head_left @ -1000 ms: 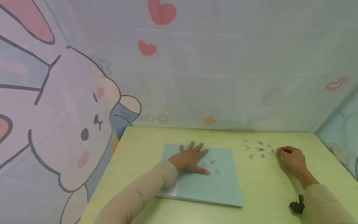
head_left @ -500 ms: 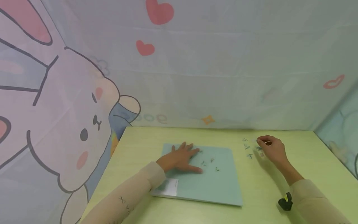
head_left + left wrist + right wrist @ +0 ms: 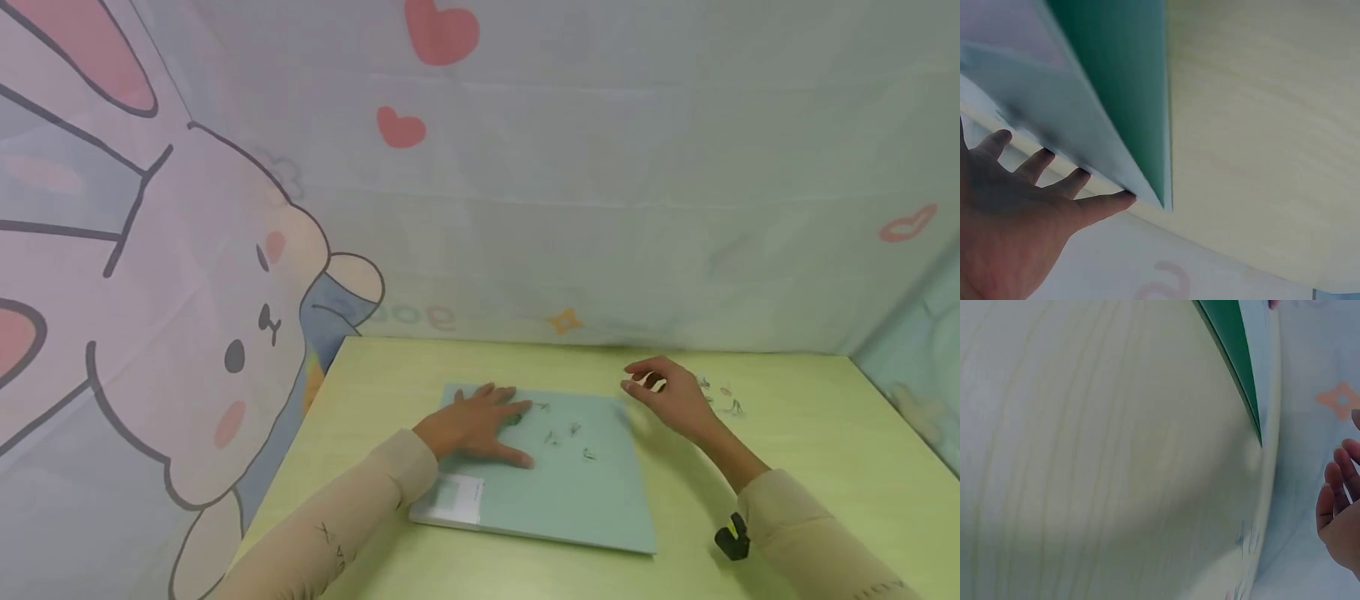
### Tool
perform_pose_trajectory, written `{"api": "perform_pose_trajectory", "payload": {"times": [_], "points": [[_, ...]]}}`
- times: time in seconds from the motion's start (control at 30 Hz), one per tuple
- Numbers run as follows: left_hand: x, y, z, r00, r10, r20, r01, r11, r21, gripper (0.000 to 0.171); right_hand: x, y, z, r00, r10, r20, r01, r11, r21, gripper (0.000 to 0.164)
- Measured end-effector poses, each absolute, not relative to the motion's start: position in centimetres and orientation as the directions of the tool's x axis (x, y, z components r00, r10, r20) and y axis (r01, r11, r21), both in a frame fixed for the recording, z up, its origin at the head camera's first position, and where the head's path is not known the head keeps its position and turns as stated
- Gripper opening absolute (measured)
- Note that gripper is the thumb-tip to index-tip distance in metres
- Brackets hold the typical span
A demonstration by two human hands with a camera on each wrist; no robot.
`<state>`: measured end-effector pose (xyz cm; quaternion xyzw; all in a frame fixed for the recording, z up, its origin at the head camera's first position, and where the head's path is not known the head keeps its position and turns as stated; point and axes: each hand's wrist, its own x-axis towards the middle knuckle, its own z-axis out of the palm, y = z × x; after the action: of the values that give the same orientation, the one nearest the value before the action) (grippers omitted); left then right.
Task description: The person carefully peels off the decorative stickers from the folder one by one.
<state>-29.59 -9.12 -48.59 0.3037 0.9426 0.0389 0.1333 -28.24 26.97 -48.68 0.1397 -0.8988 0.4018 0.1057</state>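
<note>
While fingers of the left hand [image 3: 478, 427] lie flat and spread on the green folder [image 3: 566, 510], probably steadying it, those of the right hand [image 3: 670, 398] bend near its far right corner; can't tell if pinching anything. Small cutouts [image 3: 574, 429] lie right of left fingers; loose pieces [image 3: 736, 407] on worktop [image 3: 367, 387], right of right hand.

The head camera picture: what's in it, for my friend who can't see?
A person's left hand lies spread on a pale green folder dotted with tiny pieces, while the right hand hovers near the folder's far right corner. More pieces lie on the yellowish table; behind is a backdrop with a bunny and hearts.
</note>
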Motion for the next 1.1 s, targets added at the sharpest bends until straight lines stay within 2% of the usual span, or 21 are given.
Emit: {"api": "perform_pose_trajectory", "payload": {"times": [0.17,0.43,0.77,1.1], "points": [[-29.8,-8.7,-48.4,-0.782,0.577,-0.237,0.57,0.815,0.104,0.107,-28.3,25.2,-49.2,-0.92,-0.29,0.264,-0.389,0.604,-0.695,0.035],[-30.0,-8.2,-48.8,-0.792,0.553,-0.258,0.563,0.825,0.041,0.11,-29.0,23.3,-50.5,-0.852,-0.48,0.208,-0.476,0.547,-0.688,0.035],[-29.6,-7.8,-48.8,-0.79,0.544,-0.283,0.56,0.828,0.029,0.109,-29.2,21.9,-51.2,-0.813,-0.561,0.157,-0.508,0.552,-0.661,0.027],[-29.7,-7.9,-49.1,-0.8,0.528,-0.286,0.554,0.833,-0.01,0.112,-29.5,20.9,-51.0,-0.776,-0.605,0.179,-0.595,0.606,-0.528,0.017]]}}
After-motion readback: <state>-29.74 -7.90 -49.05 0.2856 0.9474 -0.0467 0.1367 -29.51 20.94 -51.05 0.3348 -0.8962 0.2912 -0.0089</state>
